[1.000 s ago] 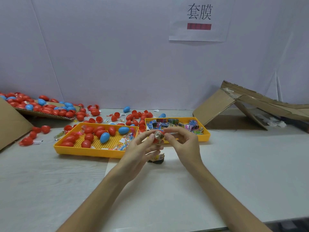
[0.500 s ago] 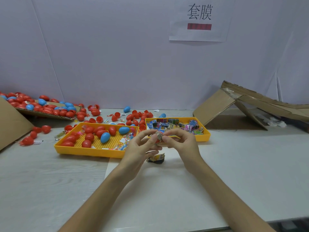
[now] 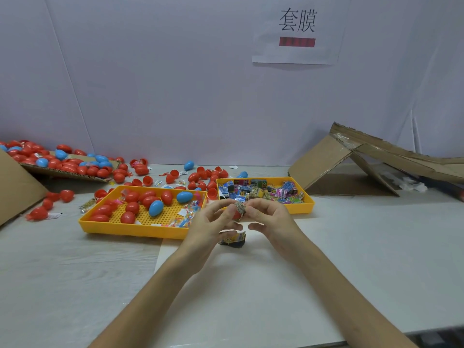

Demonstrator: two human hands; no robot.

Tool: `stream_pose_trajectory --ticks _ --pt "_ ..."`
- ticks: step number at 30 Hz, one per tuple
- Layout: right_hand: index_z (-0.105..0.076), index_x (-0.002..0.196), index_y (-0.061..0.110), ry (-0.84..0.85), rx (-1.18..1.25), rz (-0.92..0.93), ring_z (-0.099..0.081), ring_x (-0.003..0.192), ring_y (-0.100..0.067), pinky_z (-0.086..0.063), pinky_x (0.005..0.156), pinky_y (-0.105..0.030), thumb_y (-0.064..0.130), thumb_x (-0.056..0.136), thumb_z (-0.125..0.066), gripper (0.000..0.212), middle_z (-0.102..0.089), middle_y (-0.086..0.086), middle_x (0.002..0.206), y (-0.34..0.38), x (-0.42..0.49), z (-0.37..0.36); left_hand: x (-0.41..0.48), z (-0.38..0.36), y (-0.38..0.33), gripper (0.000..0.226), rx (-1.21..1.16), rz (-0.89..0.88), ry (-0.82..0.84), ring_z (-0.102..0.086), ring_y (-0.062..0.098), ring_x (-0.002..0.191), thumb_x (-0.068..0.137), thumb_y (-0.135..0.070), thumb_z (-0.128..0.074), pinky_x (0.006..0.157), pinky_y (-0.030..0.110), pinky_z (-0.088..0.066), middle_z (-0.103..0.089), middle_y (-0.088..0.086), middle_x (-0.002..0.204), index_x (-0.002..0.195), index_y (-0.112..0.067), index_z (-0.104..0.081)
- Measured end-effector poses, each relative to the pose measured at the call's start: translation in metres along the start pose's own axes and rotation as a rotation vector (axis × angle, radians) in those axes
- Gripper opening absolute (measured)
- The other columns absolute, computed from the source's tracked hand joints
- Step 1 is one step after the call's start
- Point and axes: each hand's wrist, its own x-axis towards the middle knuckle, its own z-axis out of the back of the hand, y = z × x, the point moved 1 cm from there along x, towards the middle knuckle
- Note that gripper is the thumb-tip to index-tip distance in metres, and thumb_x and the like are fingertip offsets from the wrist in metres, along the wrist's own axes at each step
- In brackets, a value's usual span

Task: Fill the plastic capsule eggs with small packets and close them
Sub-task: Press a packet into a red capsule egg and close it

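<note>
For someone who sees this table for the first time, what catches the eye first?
At the centre, the left hand and the right hand pinch a red egg with a packet against it. Behind them, the left yellow tray holds red and blue eggs, the right yellow tray packets.

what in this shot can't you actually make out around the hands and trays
Head view only:
red egg: mostly covered by the packet and the fingers of the left hand and right hand; whole or half, cannot tell.
dark packets below the hands: left fingers overlap them; count unclear.
print on the tray packets: too small.
egg pile at far left: cut off by the frame edge.
</note>
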Motion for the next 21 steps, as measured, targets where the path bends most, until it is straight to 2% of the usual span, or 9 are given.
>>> stream_pose_trajectory --ticks 4,9,15,21 --pt "-0.074 0.093 0.014 -0.061 0.045 0.009 -0.073 0.086 -0.021 -0.056 0.073 -0.026 0.026 0.078 -0.074 0.02 -0.076 -0.006 0.091 -0.0002 0.0003 -0.0009 0.0004 -0.0007 0.0008 0.047 -0.011 0.01 0.009 -0.075 0.026 0.087 0.08 -0.045 -0.068 0.073 0.031 -0.06 -0.074 0.008 0.102 0.118 -0.018 -0.064" --pt "-0.073 0.109 0.016 -0.005 -0.015 0.046 -0.072 0.102 -0.022 -0.057 0.083 -0.028 0.034 0.076 -0.079 0.038 -0.077 -0.006 0.105 0.0003 -0.0007 -0.0031 0.0008 0.0002 0.0012 0.05 -0.018 0.035 0.002 -0.075 0.031 0.089 0.078 -0.044 -0.071 0.077 0.036 -0.062 -0.077 0.009 0.097 0.117 -0.015 -0.06" --pt "-0.077 0.098 0.024 0.016 -0.079 0.134 -0.073 0.1 -0.022 -0.057 0.081 -0.026 0.019 0.074 -0.086 0.026 -0.077 -0.006 0.102 0.0017 -0.0031 -0.0046 -0.0003 0.0011 0.0007 0.048 -0.03 0.046 0.011 -0.075 0.034 0.087 0.08 -0.036 -0.072 0.076 0.036 -0.062 -0.076 0.017 0.097 0.116 -0.009 -0.056" --pt "-0.077 0.092 0.02 0.016 -0.077 0.162 -0.074 0.094 -0.023 -0.057 0.078 -0.026 0.014 0.074 -0.087 0.022 -0.077 -0.008 0.096 0.0011 -0.0039 -0.0023 -0.0006 0.0006 0.0023 0.051 0.009 0.016 0.015 -0.074 0.033 0.083 0.078 -0.041 -0.072 0.079 0.04 -0.062 -0.076 0.014 0.093 0.114 -0.01 -0.056"
